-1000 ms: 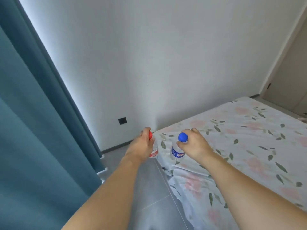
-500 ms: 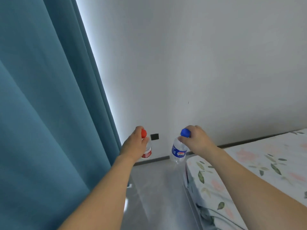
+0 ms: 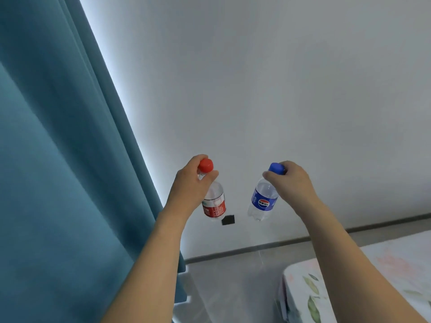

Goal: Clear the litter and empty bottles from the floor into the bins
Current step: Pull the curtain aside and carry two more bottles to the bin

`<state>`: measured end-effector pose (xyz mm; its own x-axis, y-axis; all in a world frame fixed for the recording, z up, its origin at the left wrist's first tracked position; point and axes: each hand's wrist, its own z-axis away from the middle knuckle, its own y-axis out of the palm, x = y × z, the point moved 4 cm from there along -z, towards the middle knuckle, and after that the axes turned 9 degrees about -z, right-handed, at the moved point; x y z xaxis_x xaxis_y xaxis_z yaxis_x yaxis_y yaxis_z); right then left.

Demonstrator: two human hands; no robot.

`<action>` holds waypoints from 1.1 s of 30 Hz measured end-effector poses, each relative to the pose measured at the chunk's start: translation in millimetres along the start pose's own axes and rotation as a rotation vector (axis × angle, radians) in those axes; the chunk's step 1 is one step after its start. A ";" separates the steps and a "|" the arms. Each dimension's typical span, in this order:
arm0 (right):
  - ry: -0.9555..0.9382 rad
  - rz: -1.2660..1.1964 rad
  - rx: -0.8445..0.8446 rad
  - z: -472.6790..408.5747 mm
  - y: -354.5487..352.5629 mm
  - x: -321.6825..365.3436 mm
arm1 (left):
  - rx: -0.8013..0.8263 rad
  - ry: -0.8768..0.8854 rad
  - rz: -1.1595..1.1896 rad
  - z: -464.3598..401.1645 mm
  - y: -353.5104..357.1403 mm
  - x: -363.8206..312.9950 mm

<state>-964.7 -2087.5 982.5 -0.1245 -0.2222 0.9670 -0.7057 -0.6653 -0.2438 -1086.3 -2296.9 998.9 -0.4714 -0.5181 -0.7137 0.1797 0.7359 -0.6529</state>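
Observation:
My left hand [image 3: 190, 190] grips the neck of a clear plastic bottle with a red cap and red label [image 3: 215, 203], which hangs upright in the air in front of the wall. My right hand [image 3: 291, 183] pinches the blue cap of a second clear bottle with a blue label [image 3: 263, 201], which hangs tilted a little to the left. Both bottles look empty and are held at about the same height, roughly a hand's width apart. No bin is in view.
A teal curtain [image 3: 58, 159] fills the left side down to the floor. A white wall with a small black socket [image 3: 228, 220] is straight ahead. Grey floor [image 3: 233, 287] lies below, and a bed with a floral sheet [image 3: 373, 276] sits at the lower right.
The view has swung left, away from the bed and toward the curtain. Both hands have risen with their bottles, which now hang in front of the wall.

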 end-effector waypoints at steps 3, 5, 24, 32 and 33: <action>0.023 0.038 -0.032 -52.8 -3.7 0.4 | 0.074 0.005 -0.034 -53.3 23.8 -7.1; 0.015 0.051 -0.043 -85.8 -7.4 1.6 | 0.095 0.029 -0.053 -87.3 38.3 -15.3; 0.129 0.112 -0.578 -299.3 -150.8 -50.2 | 0.530 0.498 0.053 -340.9 274.2 -157.5; 0.232 0.164 -0.895 -355.1 -218.8 -67.8 | 0.779 0.783 0.113 -408.0 381.7 -257.2; 0.242 0.169 -0.926 -357.0 -226.8 -69.9 | 0.805 0.817 0.122 -409.7 394.9 -268.3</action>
<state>-1044.9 -1666.6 996.5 -0.3420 -0.0416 0.9388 -0.9216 0.2097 -0.3265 -1242.6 -1688.7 1036.6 -0.7788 0.1905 -0.5976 0.6225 0.1181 -0.7736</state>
